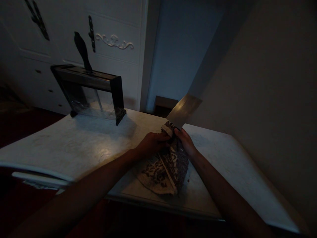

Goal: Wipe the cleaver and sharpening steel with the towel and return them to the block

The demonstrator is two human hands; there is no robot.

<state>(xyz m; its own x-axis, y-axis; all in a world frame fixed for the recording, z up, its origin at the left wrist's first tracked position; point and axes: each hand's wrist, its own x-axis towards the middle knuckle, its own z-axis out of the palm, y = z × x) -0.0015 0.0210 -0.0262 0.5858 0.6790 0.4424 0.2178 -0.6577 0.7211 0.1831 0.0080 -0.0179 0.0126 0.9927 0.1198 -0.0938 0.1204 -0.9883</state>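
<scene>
A cleaver (185, 110) points up and to the right, its broad metal blade bare. Its lower end goes into a patterned brown and cream cloth (158, 173), which hides the handle. My left hand (151, 145) is closed on a bunched part of the cloth at the foot of the blade. Opposite it, my right hand (185, 140) is closed at the base of the blade, thumb towards the metal, with cloth against it. The rest of the cloth drapes down towards the table's near edge.
A knife block (115, 85) with see-through sides and a black-handled knife (83, 49) in it stands at the back left of the pale table (99, 148). White cabinets (119, 66) rise behind. A wall (272, 82) borders the right side. The light is dim.
</scene>
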